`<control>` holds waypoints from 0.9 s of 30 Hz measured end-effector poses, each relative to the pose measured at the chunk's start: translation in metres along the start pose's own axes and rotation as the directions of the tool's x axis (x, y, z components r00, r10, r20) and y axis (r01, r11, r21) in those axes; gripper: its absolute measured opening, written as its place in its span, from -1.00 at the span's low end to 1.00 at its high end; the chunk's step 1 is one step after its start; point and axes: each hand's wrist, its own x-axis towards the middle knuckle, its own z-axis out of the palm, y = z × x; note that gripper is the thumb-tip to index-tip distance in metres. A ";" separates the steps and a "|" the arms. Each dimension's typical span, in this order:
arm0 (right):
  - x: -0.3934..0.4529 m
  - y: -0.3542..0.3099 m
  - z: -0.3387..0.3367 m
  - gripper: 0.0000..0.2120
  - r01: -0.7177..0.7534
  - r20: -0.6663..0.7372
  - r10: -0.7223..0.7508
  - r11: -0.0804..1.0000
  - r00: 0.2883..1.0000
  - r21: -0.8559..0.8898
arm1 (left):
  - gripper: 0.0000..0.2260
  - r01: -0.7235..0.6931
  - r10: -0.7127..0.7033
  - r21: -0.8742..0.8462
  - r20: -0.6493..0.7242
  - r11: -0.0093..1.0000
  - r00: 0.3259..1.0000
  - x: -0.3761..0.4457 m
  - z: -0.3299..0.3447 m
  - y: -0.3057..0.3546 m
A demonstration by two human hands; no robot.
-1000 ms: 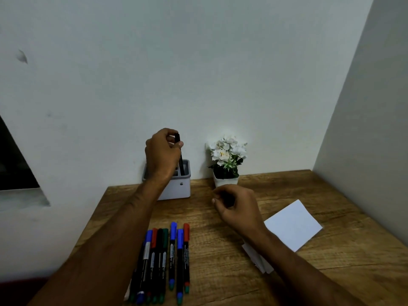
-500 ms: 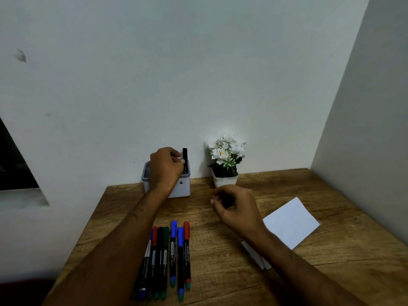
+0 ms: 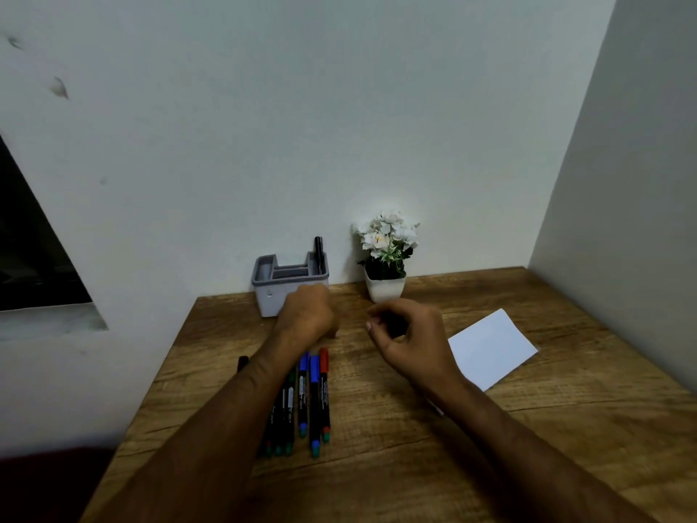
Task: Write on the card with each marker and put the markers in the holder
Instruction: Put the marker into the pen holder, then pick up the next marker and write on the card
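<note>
A grey holder [image 3: 271, 292] stands at the back of the wooden table [image 3: 396, 466], against the wall. One black marker [image 3: 318, 249] stands upright in its right rear compartment. My left hand [image 3: 307, 315] hovers just in front of the holder, over the far tips of several markers [image 3: 313, 394] lying side by side. Its fingers curl downward and nothing shows in them. Another black marker [image 3: 242, 362] peeks out left of my forearm. My right hand [image 3: 407, 337] hovers mid-table, fingers loosely curled round a shadowed palm. The white card [image 3: 490, 347] lies to its right.
A small white pot with white flowers [image 3: 384, 258] stands right of the holder. Walls close the table off at the back and right. A scrap of white paper [image 3: 437, 409] shows under my right forearm. The table's left edge runs diagonally.
My left hand let go of the black marker, which now stands in the holder, and drew back down toward the row of markers. My right hand barely moved.
</note>
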 end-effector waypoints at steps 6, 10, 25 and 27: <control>-0.011 -0.001 -0.009 -0.83 -0.021 -0.007 0.021 1.000 1.000 -0.007 | -0.54 0.032 -0.035 0.052 0.043 0.998 0.998 -0.018 0.013 0.004; -0.016 -0.002 -0.014 -0.85 -0.065 -0.015 0.065 0.998 0.998 0.007 | -0.56 0.038 -0.040 0.046 0.045 0.998 0.998 -0.022 0.011 0.011; -0.019 -0.013 -0.017 -0.82 -0.461 0.208 0.433 0.880 0.877 0.112 | -0.88 0.136 0.023 -0.834 0.175 0.534 0.984 -0.016 -0.021 0.038; -0.017 -0.014 -0.017 -0.84 -0.481 0.181 0.455 0.866 0.872 0.135 | -0.87 0.164 0.020 -0.870 0.195 0.465 0.981 -0.018 -0.019 0.042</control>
